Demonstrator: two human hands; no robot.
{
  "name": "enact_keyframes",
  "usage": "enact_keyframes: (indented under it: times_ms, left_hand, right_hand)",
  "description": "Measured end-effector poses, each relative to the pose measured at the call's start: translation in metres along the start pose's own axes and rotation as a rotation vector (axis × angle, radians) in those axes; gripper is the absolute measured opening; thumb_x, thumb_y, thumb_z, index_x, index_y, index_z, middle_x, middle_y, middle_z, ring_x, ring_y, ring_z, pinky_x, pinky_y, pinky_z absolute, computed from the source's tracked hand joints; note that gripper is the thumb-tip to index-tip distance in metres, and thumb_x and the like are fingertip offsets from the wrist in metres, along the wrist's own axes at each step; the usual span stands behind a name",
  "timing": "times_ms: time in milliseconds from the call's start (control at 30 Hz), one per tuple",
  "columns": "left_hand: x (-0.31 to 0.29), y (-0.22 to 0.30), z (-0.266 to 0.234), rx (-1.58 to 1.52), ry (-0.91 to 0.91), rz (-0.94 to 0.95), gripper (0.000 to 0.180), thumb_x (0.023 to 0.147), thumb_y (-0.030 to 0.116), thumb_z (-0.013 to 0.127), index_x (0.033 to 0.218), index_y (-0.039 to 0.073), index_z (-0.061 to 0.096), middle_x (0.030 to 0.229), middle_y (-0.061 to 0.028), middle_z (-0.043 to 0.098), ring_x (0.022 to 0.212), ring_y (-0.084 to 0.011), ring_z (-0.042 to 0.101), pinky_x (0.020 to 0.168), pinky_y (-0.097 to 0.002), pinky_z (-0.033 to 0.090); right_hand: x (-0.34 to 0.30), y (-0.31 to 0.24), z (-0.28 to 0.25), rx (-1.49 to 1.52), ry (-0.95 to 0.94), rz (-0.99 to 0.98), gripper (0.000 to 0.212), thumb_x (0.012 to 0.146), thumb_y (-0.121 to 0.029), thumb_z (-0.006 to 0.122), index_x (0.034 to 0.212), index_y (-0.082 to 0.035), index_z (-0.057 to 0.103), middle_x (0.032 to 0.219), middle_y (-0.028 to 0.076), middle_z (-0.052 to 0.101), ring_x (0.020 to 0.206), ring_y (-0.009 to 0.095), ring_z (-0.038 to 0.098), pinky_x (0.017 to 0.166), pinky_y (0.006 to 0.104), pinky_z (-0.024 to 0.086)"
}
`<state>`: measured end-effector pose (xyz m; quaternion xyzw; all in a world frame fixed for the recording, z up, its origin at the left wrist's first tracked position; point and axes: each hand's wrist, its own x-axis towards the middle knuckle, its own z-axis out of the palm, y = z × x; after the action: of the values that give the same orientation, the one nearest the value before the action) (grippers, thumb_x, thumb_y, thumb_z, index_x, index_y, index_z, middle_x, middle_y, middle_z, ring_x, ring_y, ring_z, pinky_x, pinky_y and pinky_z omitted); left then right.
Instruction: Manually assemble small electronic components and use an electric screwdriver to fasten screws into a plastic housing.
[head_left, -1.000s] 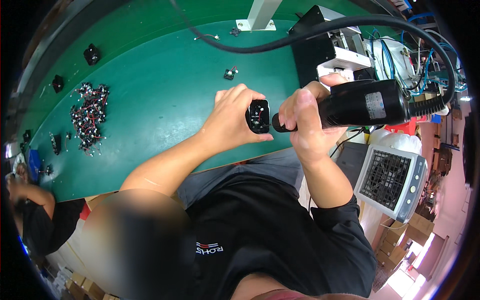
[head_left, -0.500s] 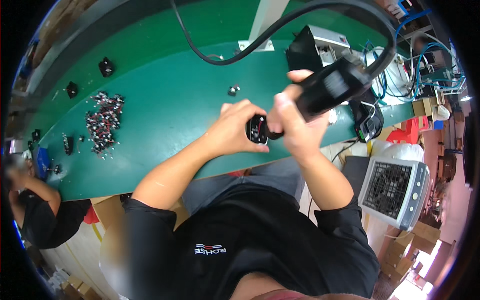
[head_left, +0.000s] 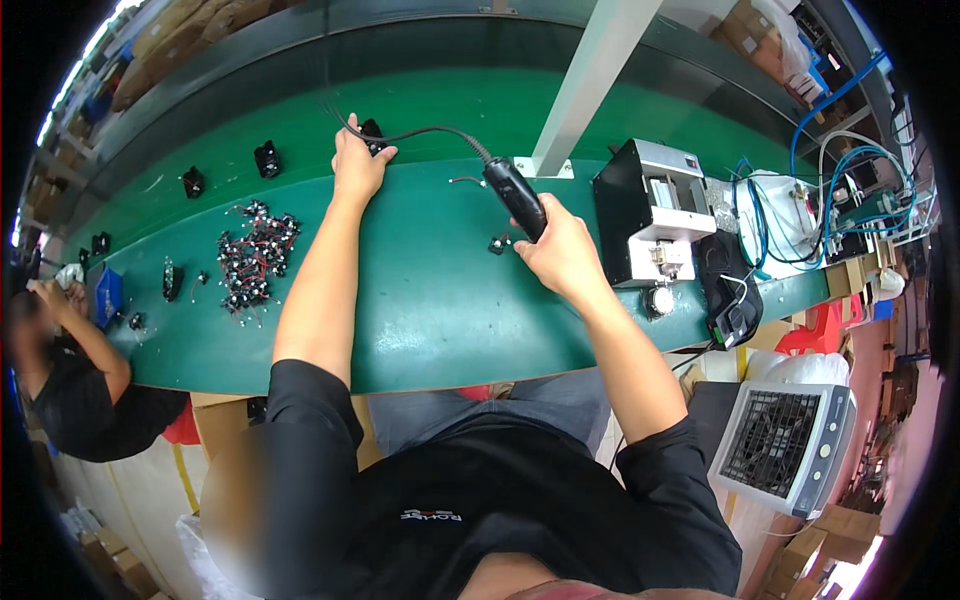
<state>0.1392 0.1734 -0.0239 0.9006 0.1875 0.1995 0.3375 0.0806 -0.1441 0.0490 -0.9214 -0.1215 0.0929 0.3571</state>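
My right hand [head_left: 562,250] is wrapped round a black corded electric screwdriver [head_left: 515,195], its cord end pointing up and left. At the far side of the green table [head_left: 450,340], my left hand [head_left: 360,168] is closed on a small black housing [head_left: 371,131], with part of it hidden by the fingers. A small black part with wires [head_left: 499,243] lies just left of the screwdriver. Left of my left forearm is a heap of small wired parts [head_left: 258,258] with red and black leads.
More black housings [head_left: 267,160] stand along the far left. A black-and-silver machine [head_left: 640,215] stands right of my right hand, beside blue tubing [head_left: 757,230]. A white post [head_left: 590,90] rises at the back. A co-worker [head_left: 70,370] sits at the left end.
My left hand has carried the black housing away from my body to the table's far side. The screwdriver has come off the housing and swung, its cord end now up and left.
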Motion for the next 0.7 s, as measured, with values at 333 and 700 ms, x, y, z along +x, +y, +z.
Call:
enact_keyframes:
  times_ms: [333,700]
  left_hand:
    - [-0.219,0.040,-0.129,-0.106,-0.182,0.485,0.047,0.081,0.012,0.077,0.125,0.004,0.063,0.136,-0.0174,0.058,0.131,-0.0352,0.051,0.109,-0.0428,0.041]
    - [-0.546,-0.255,-0.175,0.185,0.267,-1.001,0.025,0.080,0.006,0.074,0.104,0.002,0.068,0.101,-0.0151,0.066,0.090,-0.0301,0.065,0.083,-0.0409,0.052]
  right_hand:
    - [0.017,-0.012,0.018,-0.011,-0.071,-0.127,0.043,0.074,-0.012,0.077,0.113,-0.002,0.061,0.088,0.012,0.074,0.081,0.027,0.072,0.075,0.0400,0.055]
    - [-0.040,-0.006,-0.004,0.329,-0.120,-0.140,0.053,0.080,-0.002,0.077,0.128,-0.003,0.055,0.087,0.005,0.069,0.074,0.010,0.063,0.055,0.0219,0.047]
